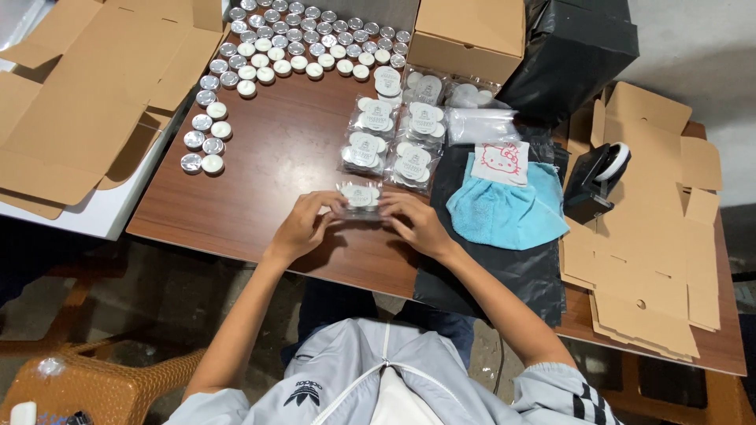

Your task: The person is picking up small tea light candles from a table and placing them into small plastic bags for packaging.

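Both my hands hold one small clear packet of tealight candles [361, 197] flat on the brown wooden table [268, 157]. My left hand [303, 224] grips its left end and my right hand [417, 224] grips its right end. Just beyond it lie several more filled clear packets [394, 138] in a cluster. Farther back, many loose tealights in silver cups [291, 43] are spread in rows and down the table's left side.
Flattened cardboard boxes [87, 94] lie at the left and another stack [646, 260] at the right. A closed carton [468, 35] and a black bag [575, 55] stand behind. A blue cloth [504, 208] rests on black plastic, beside a black tape dispenser [594, 181].
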